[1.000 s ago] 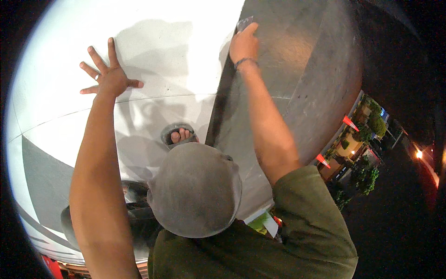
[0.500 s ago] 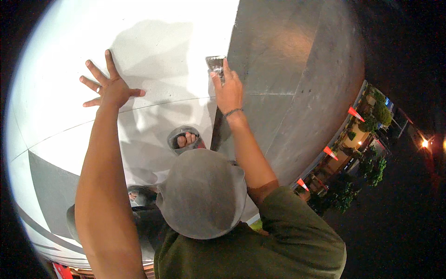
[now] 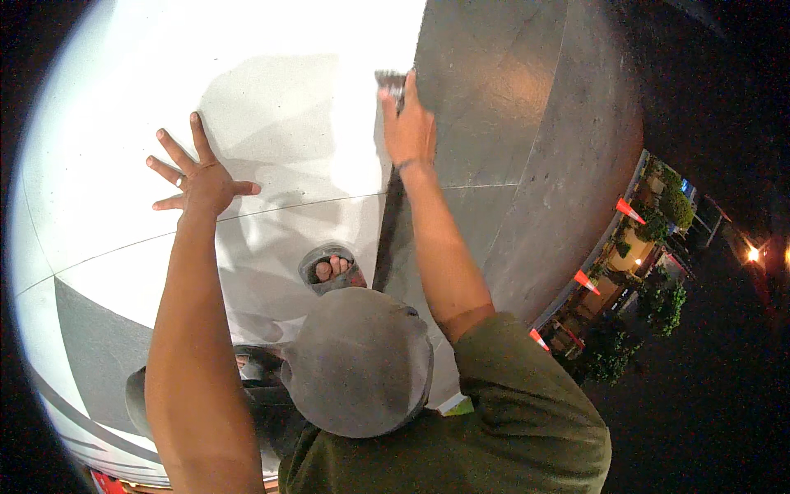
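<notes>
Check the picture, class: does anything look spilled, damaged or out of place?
Nothing looks clearly spilled or broken. The left hand is spread on the white surface; the right hand holds a blurred scraper-like tool. The orange cones lean, perhaps just lens distortion.

Your left hand [image 3: 206, 188] is spread on the floor [image 3: 280, 107]; your right hand [image 3: 411, 136] is well to its right, the scraper [image 3: 390, 80] in its fingers, pointing away from you. Between them, nearer you, your sandal [image 3: 349, 278] is on the floor. Cones [image 3: 587, 282] line the far right, plants [image 3: 665, 303] beyond.
</notes>
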A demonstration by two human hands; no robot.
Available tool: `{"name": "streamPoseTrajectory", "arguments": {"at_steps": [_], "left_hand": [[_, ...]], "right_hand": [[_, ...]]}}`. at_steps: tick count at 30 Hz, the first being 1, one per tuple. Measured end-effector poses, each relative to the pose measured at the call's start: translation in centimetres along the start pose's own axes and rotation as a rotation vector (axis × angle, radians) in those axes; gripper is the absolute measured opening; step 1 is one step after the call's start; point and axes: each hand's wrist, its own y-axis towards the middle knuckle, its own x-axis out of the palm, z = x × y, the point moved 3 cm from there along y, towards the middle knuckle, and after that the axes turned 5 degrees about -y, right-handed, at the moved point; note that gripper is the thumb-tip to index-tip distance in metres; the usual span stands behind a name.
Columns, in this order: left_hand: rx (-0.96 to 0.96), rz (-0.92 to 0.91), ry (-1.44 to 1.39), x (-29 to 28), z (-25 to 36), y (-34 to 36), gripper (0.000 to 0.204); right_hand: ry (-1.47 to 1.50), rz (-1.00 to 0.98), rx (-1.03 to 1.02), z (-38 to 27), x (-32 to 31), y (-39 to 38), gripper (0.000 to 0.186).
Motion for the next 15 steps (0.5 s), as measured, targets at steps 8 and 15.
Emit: {"name": "streamPoseTrajectory", "arguments": {"at_steps": [8,15], "left_hand": [[-0.041,-0.033,0.0,-0.9,0.0,-0.5,0.159],[-0.035,-0.024,-0.002,-0.9,-0.3,-0.4,0.16]], "right_hand": [[0.008,0.044,-0.055,-1.3,-0.6,1.1,0.07],[0.043,0.072,-0.058,-2.2,0.1,2.1,0.068]]}}
